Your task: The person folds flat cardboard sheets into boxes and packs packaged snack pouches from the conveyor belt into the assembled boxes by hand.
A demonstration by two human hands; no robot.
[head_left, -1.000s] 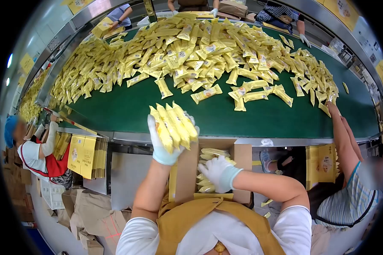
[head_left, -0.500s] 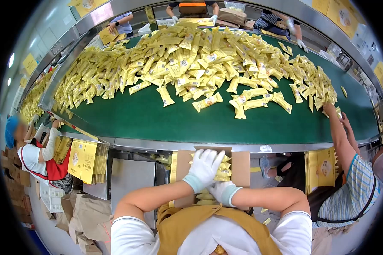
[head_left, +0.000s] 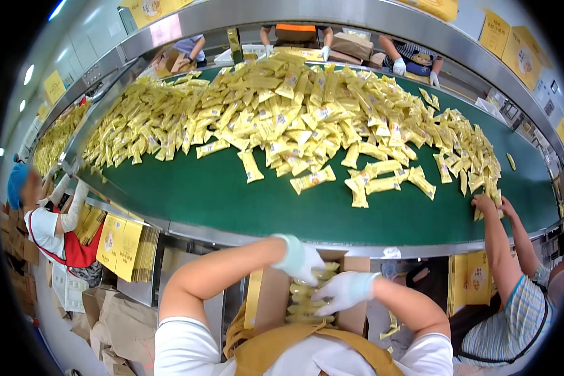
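Observation:
Between my arms stands an open cardboard box (head_left: 273, 299), its flaps folded out, with yellow snack packets (head_left: 299, 302) lying in rows inside. My left hand (head_left: 302, 261), in a white glove, reaches down at the box's far side; its fingers are smeared by motion, and whether they grip a packet is unclear. Over the right part of the box, my gloved right hand (head_left: 346, 293) rests on the packets with its fingers stretched out and apart. Beyond the box, a big heap of the same wrapped packets (head_left: 282, 119) covers much of the green conveyor belt (head_left: 232, 200).
The belt's metal edge (head_left: 213, 237) runs just beyond the box. At right, a co-worker's hands (head_left: 487, 203) touch packets on the belt. A co-worker in a red apron (head_left: 84, 244) stands at left near folded yellow cartons (head_left: 120, 244). More gloved people work across the belt.
My hands have moved apart: the left went to the box's far side, the right shifted onto the packets. More of the box's contents shows. The view has tilted slightly upward.

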